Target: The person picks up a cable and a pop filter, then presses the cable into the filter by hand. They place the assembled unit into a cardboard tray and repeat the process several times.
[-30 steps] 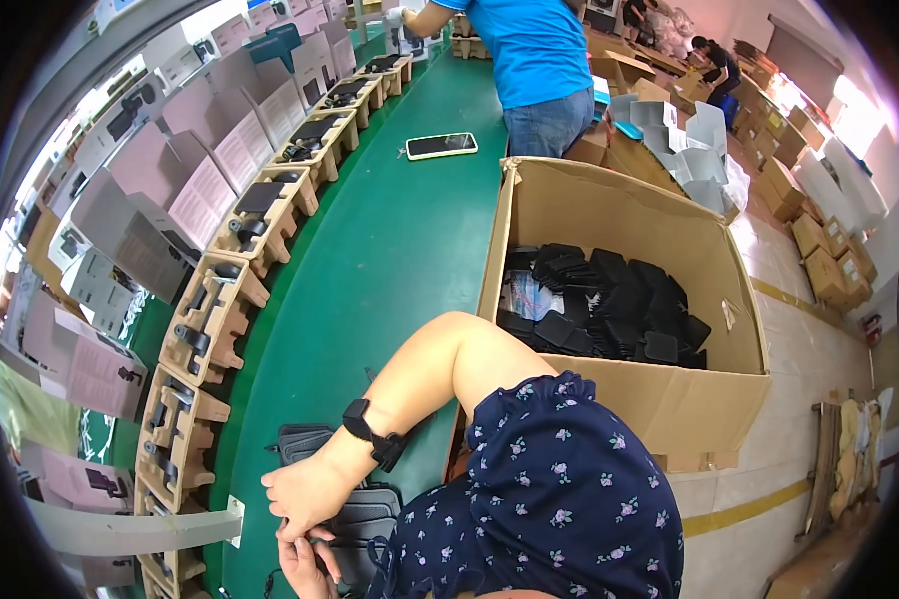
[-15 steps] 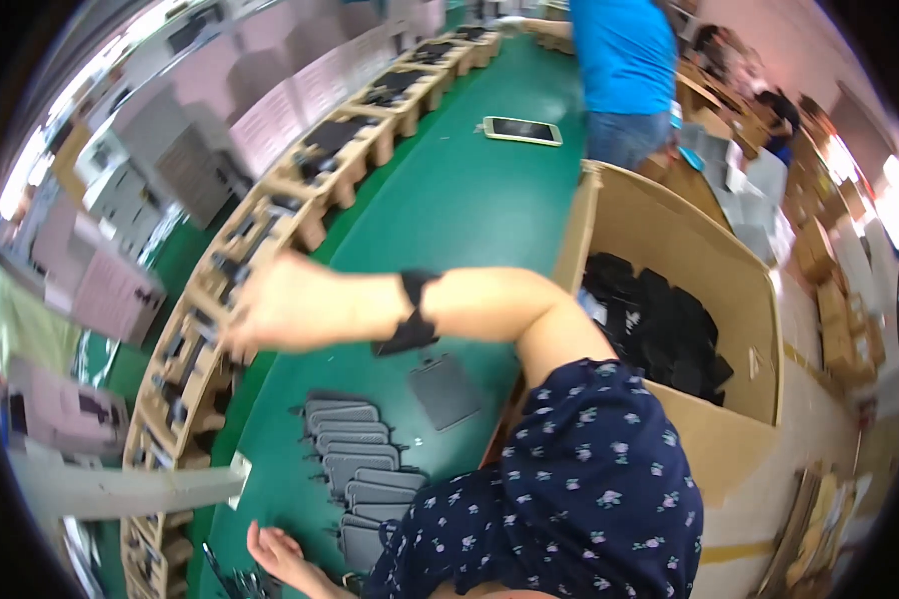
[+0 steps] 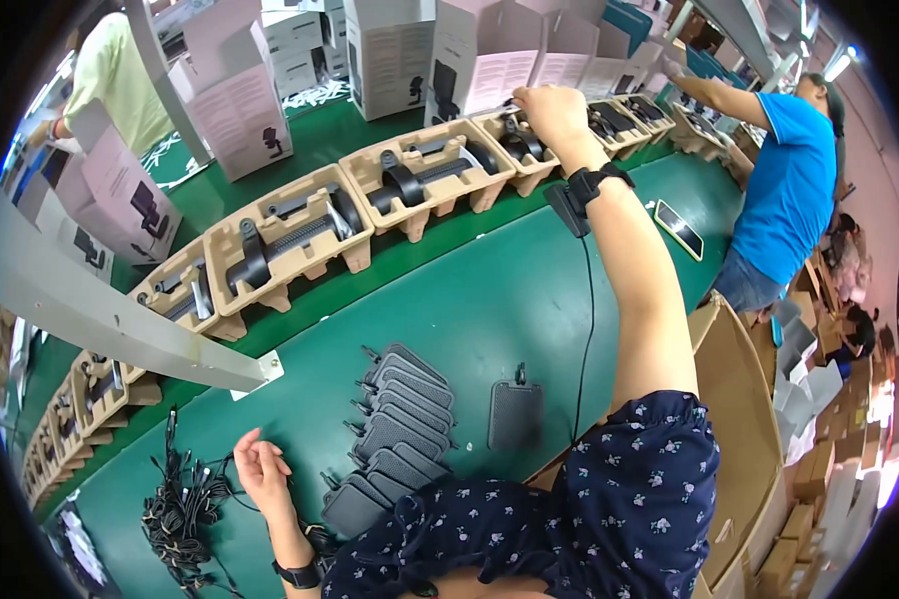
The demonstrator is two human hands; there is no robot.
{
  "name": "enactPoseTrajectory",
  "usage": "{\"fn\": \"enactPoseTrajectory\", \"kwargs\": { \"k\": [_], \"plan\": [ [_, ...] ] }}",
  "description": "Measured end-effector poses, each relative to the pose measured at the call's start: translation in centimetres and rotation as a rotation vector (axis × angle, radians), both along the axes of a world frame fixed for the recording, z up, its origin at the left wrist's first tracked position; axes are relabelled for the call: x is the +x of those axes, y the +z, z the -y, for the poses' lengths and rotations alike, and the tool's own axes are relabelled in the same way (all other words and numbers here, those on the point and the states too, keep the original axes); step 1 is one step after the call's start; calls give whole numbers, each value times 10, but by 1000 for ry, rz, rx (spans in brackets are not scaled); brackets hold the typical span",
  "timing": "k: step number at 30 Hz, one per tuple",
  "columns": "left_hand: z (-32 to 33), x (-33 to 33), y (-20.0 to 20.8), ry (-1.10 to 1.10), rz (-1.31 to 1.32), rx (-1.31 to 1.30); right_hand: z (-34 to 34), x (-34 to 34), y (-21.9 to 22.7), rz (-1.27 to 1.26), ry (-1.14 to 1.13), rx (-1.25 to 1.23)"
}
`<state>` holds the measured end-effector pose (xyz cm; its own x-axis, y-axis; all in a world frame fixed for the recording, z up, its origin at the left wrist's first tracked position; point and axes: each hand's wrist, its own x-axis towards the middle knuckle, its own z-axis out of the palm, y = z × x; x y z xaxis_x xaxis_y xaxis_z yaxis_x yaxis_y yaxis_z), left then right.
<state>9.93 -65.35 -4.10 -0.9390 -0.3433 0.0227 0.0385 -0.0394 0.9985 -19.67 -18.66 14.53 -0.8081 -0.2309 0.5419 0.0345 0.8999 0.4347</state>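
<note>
My right hand [image 3: 557, 122] reaches out to the row of moulded pulp trays, over the far rim of a tray [image 3: 481, 128] holding black parts. Its fingers are curled together; what they pinch, if anything, is hidden. A black strap [image 3: 594, 184] circles that wrist, with a small dark pad and a thin cord running down. Low over the green table [image 3: 449, 299], my left hand [image 3: 260, 465] is empty, its fingers loosely apart. To its right lies an overlapping row of dark grey flat panels [image 3: 405, 424]; a single panel [image 3: 516, 413] lies apart. Left of it is a heap of black cables [image 3: 185, 514].
A grey metal post [image 3: 120, 319] slants across the left side to the table. Printed cartons [image 3: 235, 105] stand behind the trays. A phone [image 3: 679, 230] lies at the right, near a person in a blue shirt [image 3: 794, 180]. A large cardboard box [image 3: 744, 399] adjoins the table.
The view has swung left, bringing more trays and the cables into sight. My right hand has moved farther along the tray row. My left hand stays low over the table.
</note>
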Motion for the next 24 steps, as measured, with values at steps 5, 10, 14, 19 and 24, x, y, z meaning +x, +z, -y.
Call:
{"fn": "enactPoseTrajectory", "kwargs": {
  "k": [5,10,14,19,24],
  "plan": [
    [7,2,-5,23,13,-77,0,-25,-12,179,-85,397],
    [9,2,-4,26,51,-118,0,-44,-41,314,-2,407],
    [10,3,0,35,44,-151,-4,-52,-74,202,-36,-149],
    [13,2,-1,42,58,-203,-15,-62,-98,4,84,-543],
    [14,0,0,69,64,-209,1,-44,-91,239,-22,-378]
  ]
}}
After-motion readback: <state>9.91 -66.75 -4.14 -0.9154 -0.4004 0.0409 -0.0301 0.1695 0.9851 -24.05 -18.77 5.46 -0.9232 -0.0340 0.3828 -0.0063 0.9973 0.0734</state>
